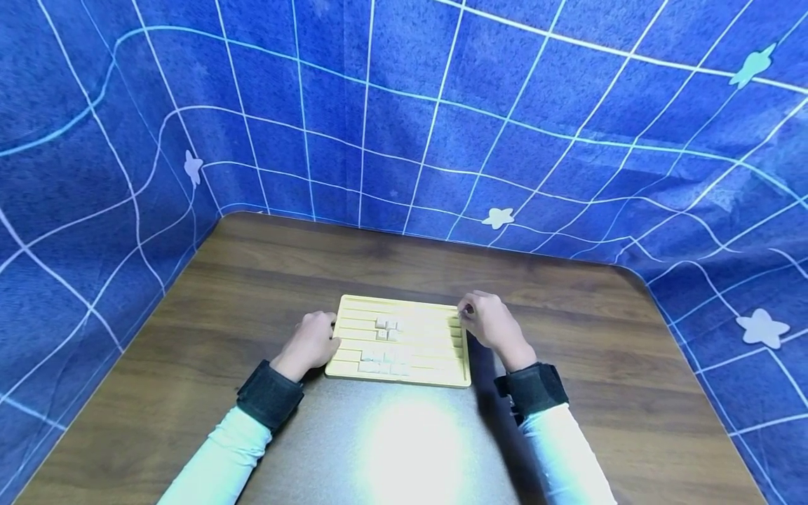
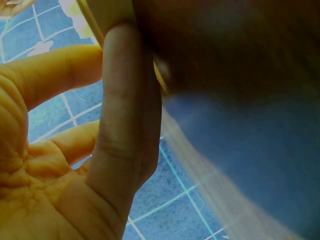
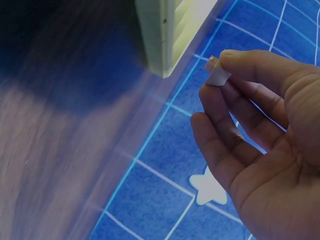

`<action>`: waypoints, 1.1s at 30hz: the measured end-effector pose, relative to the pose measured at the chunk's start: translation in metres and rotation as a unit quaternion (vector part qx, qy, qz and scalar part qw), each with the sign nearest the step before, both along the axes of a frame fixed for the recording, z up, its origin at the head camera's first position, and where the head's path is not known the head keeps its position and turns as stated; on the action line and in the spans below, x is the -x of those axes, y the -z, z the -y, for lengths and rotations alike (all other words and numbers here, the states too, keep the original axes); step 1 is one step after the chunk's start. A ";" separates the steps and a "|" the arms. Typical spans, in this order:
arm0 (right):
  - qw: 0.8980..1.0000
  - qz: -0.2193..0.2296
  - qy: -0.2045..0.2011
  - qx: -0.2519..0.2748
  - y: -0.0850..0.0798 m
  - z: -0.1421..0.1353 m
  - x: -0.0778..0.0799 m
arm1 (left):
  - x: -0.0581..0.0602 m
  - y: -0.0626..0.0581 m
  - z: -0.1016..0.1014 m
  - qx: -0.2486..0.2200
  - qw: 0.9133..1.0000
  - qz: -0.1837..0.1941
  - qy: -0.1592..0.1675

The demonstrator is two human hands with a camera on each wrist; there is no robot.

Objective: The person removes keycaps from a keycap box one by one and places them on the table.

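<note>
A shallow yellow ridged tray (image 1: 429, 351) lies on the table with several small whitish keycaps (image 1: 386, 335) in its rows, some in the middle and some lower down. At its left edge my left hand (image 1: 311, 341) grips the rim; the left wrist view shows the thumb and a finger (image 2: 122, 90) against the tray's edge (image 2: 112, 12). Above the tray's upper right corner, my right hand (image 1: 491, 322) pinches a small white keycap (image 3: 218, 76) between thumb and fingertips. That keycap is apart from the tray in the right wrist view.
A brown wood-grain table (image 1: 600, 365) surrounds the tray, with a bright glare near its front. Blue cloth (image 1: 410, 105) with a line grid and stars hangs behind the table and along both sides.
</note>
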State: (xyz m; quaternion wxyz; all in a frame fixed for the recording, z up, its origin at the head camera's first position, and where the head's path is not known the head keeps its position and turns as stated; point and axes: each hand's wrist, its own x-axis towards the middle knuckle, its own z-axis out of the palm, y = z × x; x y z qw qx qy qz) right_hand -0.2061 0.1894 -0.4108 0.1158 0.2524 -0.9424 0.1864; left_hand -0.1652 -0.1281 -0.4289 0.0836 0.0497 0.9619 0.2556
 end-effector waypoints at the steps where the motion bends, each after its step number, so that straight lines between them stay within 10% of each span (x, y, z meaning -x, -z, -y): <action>1: 1.000 -0.004 0.001 0.002 0.001 -0.002 0.000 | 0.000 0.000 0.000 -0.001 1.000 0.000 0.001; 33: 0.999 -0.001 0.050 -0.009 0.025 -0.057 0.006 | 0.000 -0.001 0.001 -0.004 1.000 0.001 -0.003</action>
